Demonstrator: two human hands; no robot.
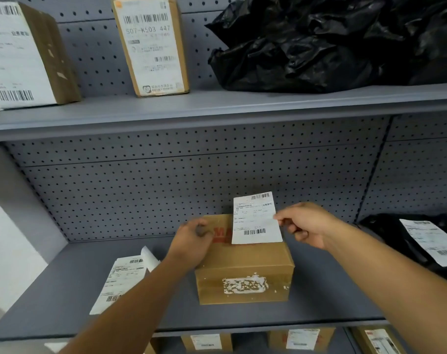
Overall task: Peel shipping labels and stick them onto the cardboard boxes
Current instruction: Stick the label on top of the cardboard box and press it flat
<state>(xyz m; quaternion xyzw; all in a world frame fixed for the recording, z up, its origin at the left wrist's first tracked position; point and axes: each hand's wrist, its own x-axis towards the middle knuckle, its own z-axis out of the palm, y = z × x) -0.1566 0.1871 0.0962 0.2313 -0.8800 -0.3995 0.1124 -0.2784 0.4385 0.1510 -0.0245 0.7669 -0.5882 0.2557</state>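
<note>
A brown cardboard box (245, 267) sits on the middle grey shelf, with torn white label remains on its front face and red print on top. My left hand (191, 241) rests on the box's top left edge, fingers curled over it. My right hand (304, 226) pinches the right edge of a white shipping label (255, 218) with barcodes, held upright over the back of the box top. A stack of label sheets (123, 279) lies on the shelf left of the box, one corner curled up.
The upper shelf (217, 108) carries two labelled cardboard boxes (153, 44) and crumpled black plastic bags (332, 42). A black labelled bag (421, 241) lies at the right of the middle shelf. More labelled boxes (207, 342) stand on the shelf below. Perforated panel behind.
</note>
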